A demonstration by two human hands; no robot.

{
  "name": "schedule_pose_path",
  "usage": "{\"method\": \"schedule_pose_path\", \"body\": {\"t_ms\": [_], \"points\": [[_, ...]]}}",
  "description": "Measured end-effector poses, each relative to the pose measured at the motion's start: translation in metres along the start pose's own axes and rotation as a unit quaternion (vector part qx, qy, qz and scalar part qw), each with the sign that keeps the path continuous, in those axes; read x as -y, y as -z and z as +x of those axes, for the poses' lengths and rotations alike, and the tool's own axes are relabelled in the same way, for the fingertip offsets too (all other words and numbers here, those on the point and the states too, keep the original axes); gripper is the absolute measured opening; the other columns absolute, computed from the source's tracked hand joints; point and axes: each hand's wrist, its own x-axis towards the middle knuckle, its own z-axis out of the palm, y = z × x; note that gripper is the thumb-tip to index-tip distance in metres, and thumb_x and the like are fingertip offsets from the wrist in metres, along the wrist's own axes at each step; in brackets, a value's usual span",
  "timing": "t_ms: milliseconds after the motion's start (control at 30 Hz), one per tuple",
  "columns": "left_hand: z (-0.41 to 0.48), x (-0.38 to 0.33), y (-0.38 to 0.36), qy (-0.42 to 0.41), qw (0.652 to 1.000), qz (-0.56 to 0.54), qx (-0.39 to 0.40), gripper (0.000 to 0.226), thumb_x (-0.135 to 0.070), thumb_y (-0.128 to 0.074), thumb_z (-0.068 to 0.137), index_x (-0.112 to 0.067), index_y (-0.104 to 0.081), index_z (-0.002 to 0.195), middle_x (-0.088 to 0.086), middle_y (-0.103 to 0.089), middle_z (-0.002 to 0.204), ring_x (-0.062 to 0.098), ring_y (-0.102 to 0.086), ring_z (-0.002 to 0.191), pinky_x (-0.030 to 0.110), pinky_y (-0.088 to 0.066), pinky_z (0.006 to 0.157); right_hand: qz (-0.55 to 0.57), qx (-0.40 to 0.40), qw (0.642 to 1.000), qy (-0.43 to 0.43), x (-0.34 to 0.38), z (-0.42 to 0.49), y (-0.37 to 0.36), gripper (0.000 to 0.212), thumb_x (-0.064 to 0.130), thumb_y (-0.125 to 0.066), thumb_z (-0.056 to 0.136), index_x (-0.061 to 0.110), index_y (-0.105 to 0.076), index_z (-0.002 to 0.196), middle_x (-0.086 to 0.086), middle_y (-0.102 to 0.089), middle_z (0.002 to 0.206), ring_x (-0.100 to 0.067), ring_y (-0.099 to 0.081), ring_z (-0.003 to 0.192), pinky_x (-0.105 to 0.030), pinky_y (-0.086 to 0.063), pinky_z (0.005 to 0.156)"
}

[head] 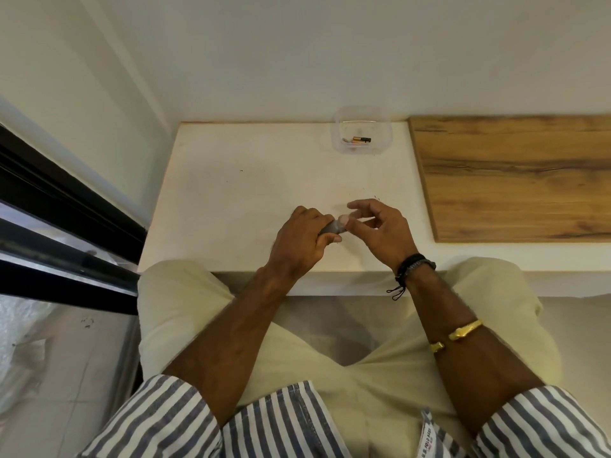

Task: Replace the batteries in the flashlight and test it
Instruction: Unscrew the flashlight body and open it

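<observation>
My left hand (302, 238) is wrapped around a small grey flashlight (331, 228), whose open end points right. My right hand (380, 231) is at that end, thumb and a finger touching it, the other fingers spread. Whether the right hand pinches something small there is hidden by blur and fingers. At the back of the white table (248, 193) stands a clear plastic container (362, 132) with batteries (360, 139) lying in it, one gold and black.
A wooden board (512, 176) covers the table's right side. The wall runs just behind the container. A dark window frame (59, 206) lies to the left. My knees press against the table's front edge.
</observation>
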Motion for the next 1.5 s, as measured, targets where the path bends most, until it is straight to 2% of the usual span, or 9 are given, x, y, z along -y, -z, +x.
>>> {"method": "schedule_pose_path", "body": {"t_ms": [100,233,367,467,600,933,1033,1167,1500], "points": [[-0.0010,0.0000,-0.0015,-0.004,1.000,0.001,-0.004,0.029,-0.038,-0.064,0.092,-0.014,-0.068,0.108,0.003,-0.070,0.099,0.012,-0.044,0.090,0.029,-0.043,0.074,-0.033,-0.014,0.999,-0.003,-0.0034,0.0000,-0.0020,0.023,0.041,-0.072,0.090,0.020,-0.076,0.099,0.006,-0.071,0.083,-0.012,-0.065,0.077,-0.025,-0.053,0.073],[-0.0008,0.0018,-0.0015,0.003,1.000,-0.002,0.004,0.032,-0.039,-0.063,0.092,-0.013,-0.068,0.109,0.005,-0.070,0.099,0.013,-0.045,0.089,0.033,-0.045,0.076,-0.024,0.008,0.999,0.045,-0.0022,0.0003,0.0011,0.017,0.016,-0.080,0.085,0.016,-0.077,0.102,0.005,-0.073,0.095,-0.007,-0.065,0.082,-0.021,-0.049,0.076],[-0.0006,0.0032,-0.0025,0.004,1.000,0.003,0.010,0.034,-0.039,-0.063,0.092,-0.012,-0.068,0.112,0.006,-0.069,0.100,0.013,-0.043,0.089,0.030,-0.042,0.074,0.002,0.029,0.998,0.052,0.0000,-0.0009,0.0033,0.032,-0.008,-0.077,0.077,0.015,-0.075,0.100,0.000,-0.073,0.105,-0.020,-0.067,0.099,-0.033,-0.056,0.077],[-0.0009,0.0019,-0.0030,0.006,1.000,0.004,0.005,0.033,-0.039,-0.063,0.092,-0.014,-0.068,0.113,0.005,-0.069,0.101,0.012,-0.044,0.089,0.029,-0.043,0.074,0.025,0.012,0.999,0.019,0.0008,0.0001,0.0020,0.030,0.015,-0.080,0.081,0.020,-0.068,0.108,0.004,-0.071,0.109,-0.015,-0.068,0.097,-0.027,-0.054,0.077],[-0.0021,0.0000,-0.0017,0.003,1.000,0.003,0.002,0.034,-0.039,-0.063,0.092,-0.013,-0.068,0.112,0.006,-0.070,0.101,0.019,-0.052,0.091,0.034,-0.047,0.075,-0.034,-0.008,0.999,-0.003,-0.0004,-0.0005,-0.0031,0.022,0.043,-0.068,0.093,0.021,-0.072,0.095,0.008,-0.070,0.082,-0.012,-0.068,0.078,-0.019,-0.048,0.069],[-0.0014,0.0019,-0.0010,0.007,1.000,0.003,0.000,0.033,-0.039,-0.064,0.092,-0.012,-0.068,0.112,0.007,-0.070,0.101,0.018,-0.050,0.089,0.033,-0.045,0.075,0.011,0.034,0.997,0.074,0.0023,-0.0018,0.0025,0.032,-0.004,-0.075,0.083,0.013,-0.071,0.110,0.000,-0.071,0.109,-0.018,-0.067,0.102,-0.034,-0.059,0.081],[-0.0006,0.0021,-0.0017,0.000,1.000,0.005,-0.008,0.033,-0.039,-0.064,0.091,-0.014,-0.068,0.110,0.006,-0.071,0.099,0.012,-0.044,0.089,0.029,-0.041,0.073,0.023,0.015,0.999,0.033,0.0025,-0.0014,0.0000,0.033,0.019,-0.078,0.087,0.020,-0.067,0.118,0.004,-0.070,0.112,-0.014,-0.068,0.098,-0.027,-0.057,0.080],[-0.0009,0.0018,-0.0012,0.000,1.000,0.005,-0.001,0.033,-0.041,-0.062,0.092,-0.014,-0.067,0.110,0.004,-0.070,0.099,0.016,-0.049,0.090,0.034,-0.048,0.075,-0.029,0.001,1.000,-0.004,-0.0003,-0.0021,-0.0042,0.024,0.043,-0.067,0.094,0.020,-0.072,0.101,0.009,-0.070,0.084,-0.014,-0.069,0.078,-0.024,-0.052,0.066],[-0.0004,0.0015,-0.0007,0.006,1.000,0.003,0.005,0.036,-0.039,-0.064,0.092,-0.011,-0.068,0.115,0.009,-0.071,0.104,0.020,-0.052,0.091,0.030,-0.040,0.077,-0.010,0.032,0.997,0.074,0.0014,-0.0029,0.0024,0.028,-0.002,-0.074,0.085,0.011,-0.074,0.110,-0.004,-0.073,0.109,-0.020,-0.068,0.099,-0.045,-0.060,0.087]]}}
